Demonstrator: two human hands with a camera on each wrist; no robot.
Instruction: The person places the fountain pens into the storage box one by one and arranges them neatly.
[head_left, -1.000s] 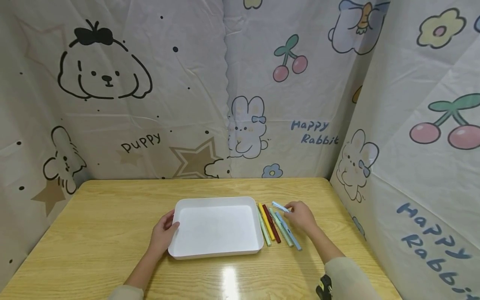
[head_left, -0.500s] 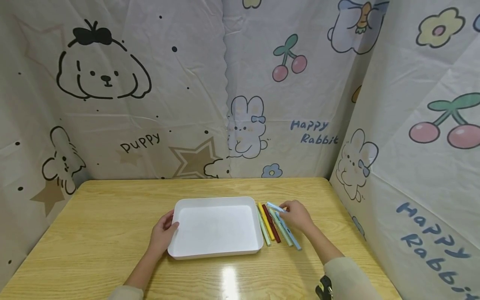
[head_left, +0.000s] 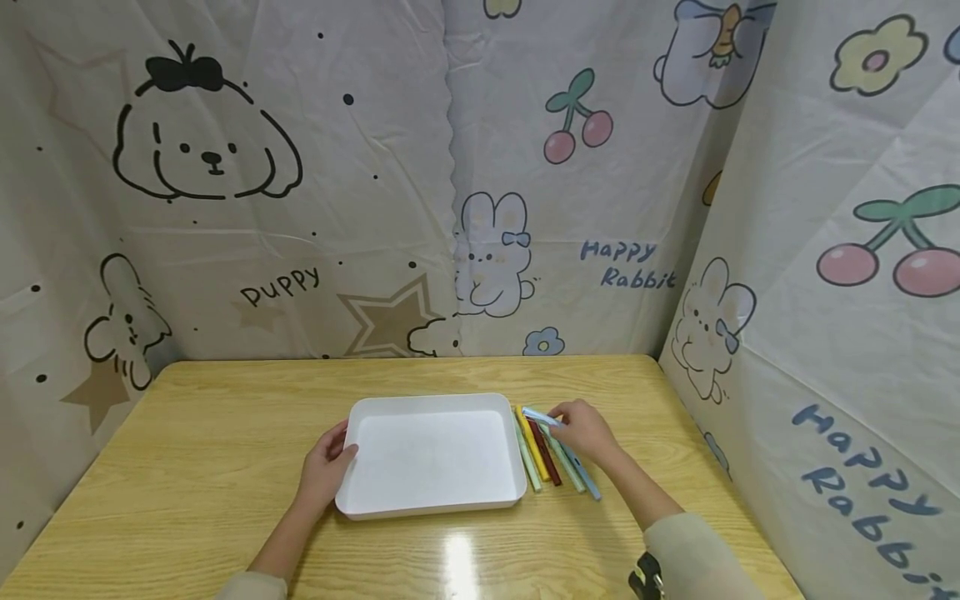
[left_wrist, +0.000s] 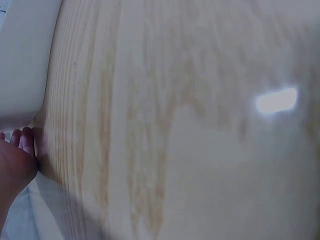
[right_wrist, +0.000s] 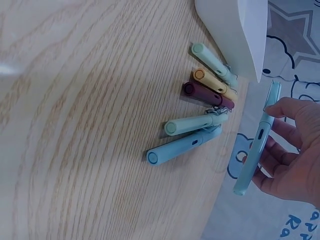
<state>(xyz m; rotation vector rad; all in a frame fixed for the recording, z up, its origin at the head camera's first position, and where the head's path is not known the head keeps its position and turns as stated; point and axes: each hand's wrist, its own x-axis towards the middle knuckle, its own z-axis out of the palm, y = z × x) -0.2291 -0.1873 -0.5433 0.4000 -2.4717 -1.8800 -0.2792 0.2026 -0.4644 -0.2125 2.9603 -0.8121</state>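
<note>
A white plastic tray (head_left: 431, 454) lies on the table. My left hand (head_left: 327, 467) holds its left end, the thumb at the rim and the other fingers against the outer side; the left wrist view shows only part of this hand (left_wrist: 17, 160). My right hand (head_left: 587, 429) pinches a light blue pen (right_wrist: 257, 142) between thumb and fingers, raised over the tops of the other pens. Right of the tray lie a pale green pen (right_wrist: 212, 59), a yellow pen (right_wrist: 211, 81), a dark red pen (right_wrist: 202, 95), another pale green pen (right_wrist: 192, 124) and a blue pen (right_wrist: 175, 149).
The wooden table (head_left: 225, 433) meets a patterned cloth (head_left: 375, 167) at its back, with more cloth at both sides. A bright light reflection lies on the wood in front of the tray.
My right hand has moved left with the light blue pen, from beyond the blue pen to above the dark red and yellow ones. The left hand and tray stay in place.
</note>
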